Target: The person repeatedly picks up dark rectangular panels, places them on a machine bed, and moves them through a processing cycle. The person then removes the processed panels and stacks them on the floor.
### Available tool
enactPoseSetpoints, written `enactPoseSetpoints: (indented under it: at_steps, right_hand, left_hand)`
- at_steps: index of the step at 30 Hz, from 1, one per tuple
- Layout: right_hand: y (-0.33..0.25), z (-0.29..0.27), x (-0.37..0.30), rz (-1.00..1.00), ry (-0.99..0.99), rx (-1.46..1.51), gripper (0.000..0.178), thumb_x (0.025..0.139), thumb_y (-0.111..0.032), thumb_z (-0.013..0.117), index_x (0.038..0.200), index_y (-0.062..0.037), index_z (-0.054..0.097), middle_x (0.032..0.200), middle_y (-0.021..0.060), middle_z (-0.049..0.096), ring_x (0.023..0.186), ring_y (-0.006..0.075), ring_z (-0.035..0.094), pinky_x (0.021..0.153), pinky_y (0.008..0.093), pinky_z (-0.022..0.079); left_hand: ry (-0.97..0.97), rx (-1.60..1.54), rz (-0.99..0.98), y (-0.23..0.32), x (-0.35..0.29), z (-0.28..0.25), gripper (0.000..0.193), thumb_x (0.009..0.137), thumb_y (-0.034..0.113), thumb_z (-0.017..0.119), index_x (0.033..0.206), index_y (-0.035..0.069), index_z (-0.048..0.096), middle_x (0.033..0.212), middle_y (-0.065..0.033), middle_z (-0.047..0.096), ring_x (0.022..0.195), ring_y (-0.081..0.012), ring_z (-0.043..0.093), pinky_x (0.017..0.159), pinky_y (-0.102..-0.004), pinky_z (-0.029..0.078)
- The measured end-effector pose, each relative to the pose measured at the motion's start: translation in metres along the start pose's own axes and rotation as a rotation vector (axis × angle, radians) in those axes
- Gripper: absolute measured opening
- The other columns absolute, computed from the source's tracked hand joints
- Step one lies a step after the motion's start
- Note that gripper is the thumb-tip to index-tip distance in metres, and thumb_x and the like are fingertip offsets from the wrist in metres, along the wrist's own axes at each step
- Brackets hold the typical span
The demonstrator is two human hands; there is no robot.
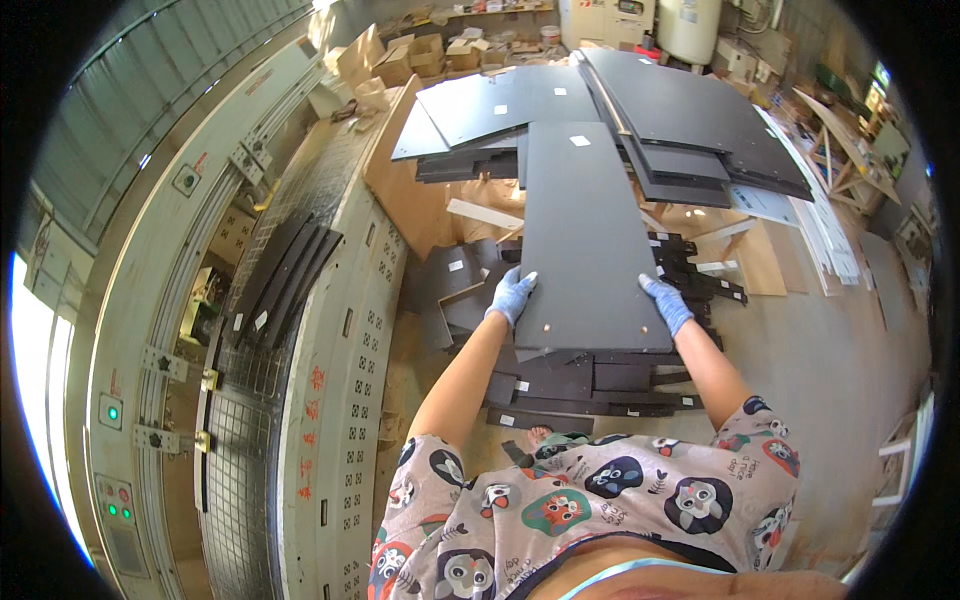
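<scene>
A long dark grey board (585, 230) stretches out in front of me, with a small white label near its far end and two pale holes near its close edge. My left hand (512, 296), in a blue glove, grips its left edge. On the opposite edge sits my right hand (666, 303), gloved the same way, its thumb over the top. The fingers beneath the board are hidden. The board's far end overlaps a stack of dark panels (480, 105); whether it rests on them I cannot tell. Below its near end lie several shorter dark boards (570, 380).
To the left runs a long machine with a roller bed (240, 440) carrying several dark strips (285, 280). Another stack of large dark panels (680, 110) stands at the far right. White strips (820, 240) lean beside it. Cardboard boxes (410, 58) sit at the back.
</scene>
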State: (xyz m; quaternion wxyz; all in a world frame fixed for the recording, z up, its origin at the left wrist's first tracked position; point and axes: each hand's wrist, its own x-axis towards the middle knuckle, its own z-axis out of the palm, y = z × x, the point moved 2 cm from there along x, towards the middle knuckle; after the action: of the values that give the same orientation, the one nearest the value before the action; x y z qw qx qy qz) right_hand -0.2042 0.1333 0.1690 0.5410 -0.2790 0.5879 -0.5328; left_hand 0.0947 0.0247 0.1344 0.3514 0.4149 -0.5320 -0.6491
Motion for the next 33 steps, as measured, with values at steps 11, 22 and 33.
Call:
enactPoseSetpoints:
  at_steps: [11,22,33]
  right_hand:
    - [-0.04,0.04,0.091,-0.071,0.048,-0.132,0.037,0.083,-0.036,0.063,0.099,-0.003,0.064,0.087,0.0081,0.065,0.07,0.0181,0.06,0.066,0.0308,0.049]
    - [0.006,0.026,0.055,-0.004,-0.013,-0.058,0.035,0.083,-0.029,0.065,0.104,-0.002,0.061,0.094,0.0059,0.064,0.081,0.0159,0.059,0.074,0.0277,0.048]
    - [-0.002,-0.011,0.118,-0.16,-0.129,-0.045,0.056,0.085,-0.04,0.058,0.125,-0.0014,0.05,0.116,0.0079,0.056,0.101,0.0199,0.053,0.089,0.0335,0.043]
  left_hand:
    - [0.114,-0.167,-0.02,-0.001,0.073,-0.04,0.052,0.088,0.019,0.057,0.134,0.003,0.037,0.121,-0.0101,0.054,0.106,-0.0197,0.051,0.09,-0.0331,0.042]
    - [0.315,-0.187,0.153,-0.015,-0.016,-0.017,0.048,0.088,0.007,0.055,0.133,0.003,0.039,0.126,-0.0101,0.052,0.11,-0.0183,0.05,0.096,-0.0301,0.038]
    - [0.297,0.023,0.147,0.02,0.016,0.001,0.054,0.081,0.024,0.066,0.128,0.004,0.048,0.122,-0.0122,0.056,0.107,-0.0206,0.055,0.093,-0.0316,0.044]
